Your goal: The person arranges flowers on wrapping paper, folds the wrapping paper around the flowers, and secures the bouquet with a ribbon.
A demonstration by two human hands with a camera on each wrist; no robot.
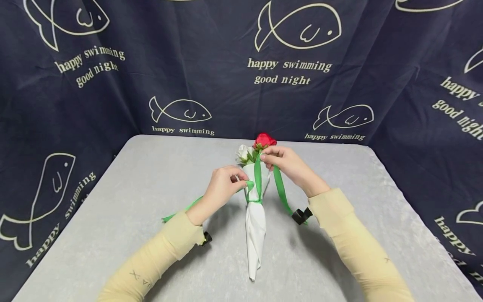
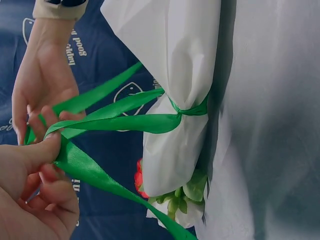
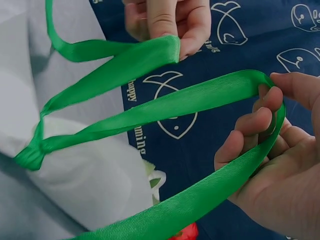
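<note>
A white-wrapped bouquet [image 1: 255, 228] lies on the table, its narrow end toward me. A red rose [image 1: 265, 139] and a white rose [image 1: 244, 154] show at the far end. Green ribbon [image 2: 192, 108] is tied around the wrapper's middle. My left hand [image 1: 223, 186] pinches one ribbon length, folded at the fingertips, left of the bouquet. In my right hand [image 1: 284, 163], thumb and finger pinch the other length, bent into a loop [image 3: 240, 85]. Both lengths rise from the knot [image 3: 32, 152], and their loose tails hang to either side.
The table [image 1: 151, 176] has a pale grey cover. Behind and beside it hangs a dark blue curtain [image 1: 234, 50] with white fish and lettering. Black wrist devices [image 1: 300, 216] sit under both forearms, near the tabletop.
</note>
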